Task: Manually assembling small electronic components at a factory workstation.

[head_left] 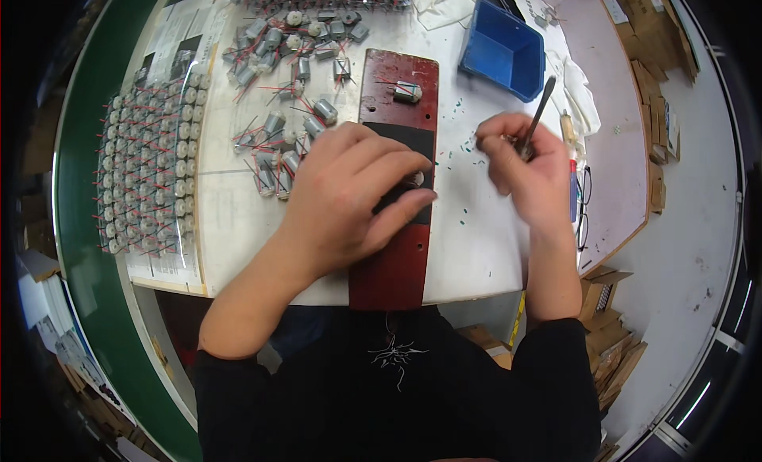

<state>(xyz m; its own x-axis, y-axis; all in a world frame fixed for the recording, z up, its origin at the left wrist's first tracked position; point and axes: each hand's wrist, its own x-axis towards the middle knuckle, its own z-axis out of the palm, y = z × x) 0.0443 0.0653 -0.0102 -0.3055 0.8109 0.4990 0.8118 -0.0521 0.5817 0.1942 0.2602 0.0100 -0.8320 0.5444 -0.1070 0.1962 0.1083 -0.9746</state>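
My left hand (pixel 349 196) is closed over the black pad (pixel 397 136) on a red wooden board (pixel 389 275). Between its thumb and fingers shows the pale round end of what looks like a small motor (pixel 416 179); the rest is hidden. To the right of the board, my right hand (pixel 524 156) is raised, slightly blurred, with its fingers wrapped round a slim dark metal tool (pixel 545 99) that points up; its exact kind is unclear. Another small motor (pixel 407 91), with red wires, lies on the board's far end.
Loose motors (pixel 274 125) with red and dark wires lie left of the board. Rows of motors (pixel 151 164) in clear plastic fill the left side. A blue bin (pixel 504 53) stands at the far right. Green clippings (pixel 463 216) dot the white table; glasses (pixel 585 208) lie at its right edge.
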